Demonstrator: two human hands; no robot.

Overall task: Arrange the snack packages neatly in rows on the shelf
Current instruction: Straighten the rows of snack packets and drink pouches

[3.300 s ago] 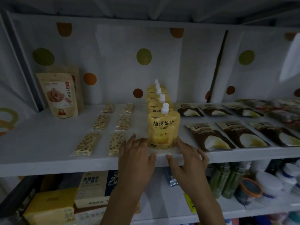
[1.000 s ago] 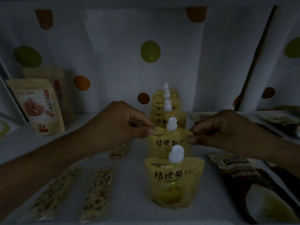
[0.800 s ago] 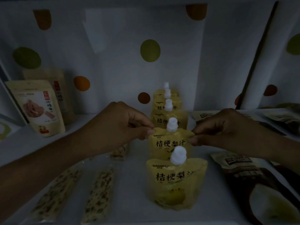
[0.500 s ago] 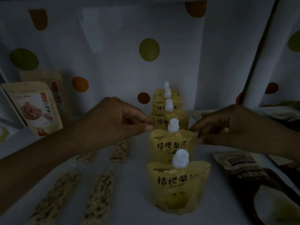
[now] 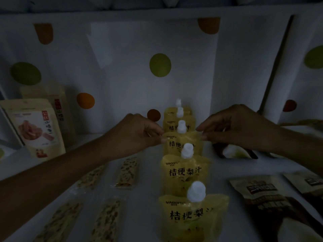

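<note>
left hand (image 5: 138,137) and right hand (image 5: 237,128) pinch the top corners of the third yellow pouch (image 5: 183,145) — likely squaring it in line.

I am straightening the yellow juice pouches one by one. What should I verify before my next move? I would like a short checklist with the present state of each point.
1. Left hand pinches the top left corner of the third juice pouch from the front: ok.
2. Right hand pinches its top right corner: ok.
3. It stands upright, label forward: ok.
4. Front juice pouch standing, no hand on it: ok.
5. All five pouches in one straight file: cannot tell; the wide lens bends the line.
6. Room beside the file, nut bars left, coconut packets right: ok, both apart.
</note>
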